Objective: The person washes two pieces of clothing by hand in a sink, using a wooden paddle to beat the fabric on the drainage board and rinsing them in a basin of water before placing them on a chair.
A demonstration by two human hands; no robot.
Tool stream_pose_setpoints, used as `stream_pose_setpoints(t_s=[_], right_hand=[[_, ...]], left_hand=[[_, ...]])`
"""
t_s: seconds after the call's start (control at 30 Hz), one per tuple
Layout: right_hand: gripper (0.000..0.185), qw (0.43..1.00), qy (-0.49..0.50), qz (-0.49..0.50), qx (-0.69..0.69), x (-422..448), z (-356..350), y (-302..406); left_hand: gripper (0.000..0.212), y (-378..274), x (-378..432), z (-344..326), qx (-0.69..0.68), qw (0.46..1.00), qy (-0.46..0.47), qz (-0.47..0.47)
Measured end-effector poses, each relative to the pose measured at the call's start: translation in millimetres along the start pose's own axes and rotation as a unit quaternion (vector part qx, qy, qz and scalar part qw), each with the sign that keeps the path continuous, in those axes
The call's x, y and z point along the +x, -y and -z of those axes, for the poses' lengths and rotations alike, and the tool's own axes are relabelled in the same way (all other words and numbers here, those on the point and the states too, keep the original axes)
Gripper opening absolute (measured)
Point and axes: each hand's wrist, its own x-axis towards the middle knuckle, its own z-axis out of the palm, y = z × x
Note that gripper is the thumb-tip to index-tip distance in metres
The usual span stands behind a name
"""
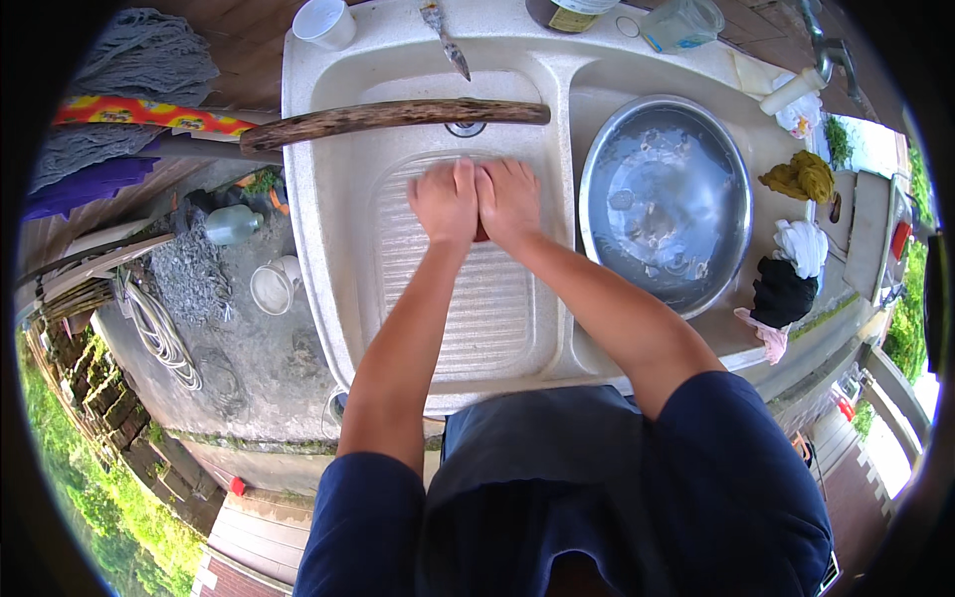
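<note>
My left hand (444,203) and my right hand (511,200) are pressed side by side over the ribbed washboard (455,321) of a pale stone laundry sink (298,246). Both have curled fingers and look slightly blurred. Between them and under the wrists shows a sliver of a small dark red thing (481,233), probably cloth; the hands hide the rest. Just beyond my knuckles a wooden stick (395,116) lies across the basin, above the drain (465,130). To the right, a metal basin (742,216) of cloudy water sits in the other compartment.
Along the back rim are a white cup (322,26), a scraper-like tool (448,45) and a jar (683,26). A tap (828,60) juts in at right. Several wrung cloths (791,291) lie on the right edge. A white bucket (274,287) and a hose (160,336) are on the floor.
</note>
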Motion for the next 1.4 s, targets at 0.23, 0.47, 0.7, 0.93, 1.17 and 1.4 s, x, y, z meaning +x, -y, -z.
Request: stream_pose_setpoints(t_s=[0.23, 0.47, 0.7, 0.93, 1.17, 1.4], right_hand=[[0.014, 0.988, 0.041, 0.136, 0.056, -30, 18, -9], [0.013, 0.999, -0.016, 0.042, -0.022, 27, -11, 4], [0.013, 0.985, 0.000, 0.150, 0.086, -44, 38, 9], [0.025, 0.999, 0.019, -0.020, -0.037, 23, -1, 1], [0.059, 0.949, 0.204, -0.204, 0.128, -11, 48, 42], [0.048, 0.921, 0.129, -0.296, 0.218, -64, 160, 11]], left_hand=[[0.018, 15, -54, 4, -0.119, 0.980, -0.033, -0.158], [0.026, 9, 23, -11, 0.011, 0.970, -0.205, -0.129], [0.029, 10, -58, 10, -0.081, 0.979, -0.077, -0.168], [0.029, 19, 16, -15, -0.119, 0.989, -0.035, -0.084], [0.028, 70, 37, 4, -0.310, 0.941, 0.115, 0.067], [0.027, -34, -67, 46, -0.270, 0.906, 0.326, 0.029]])
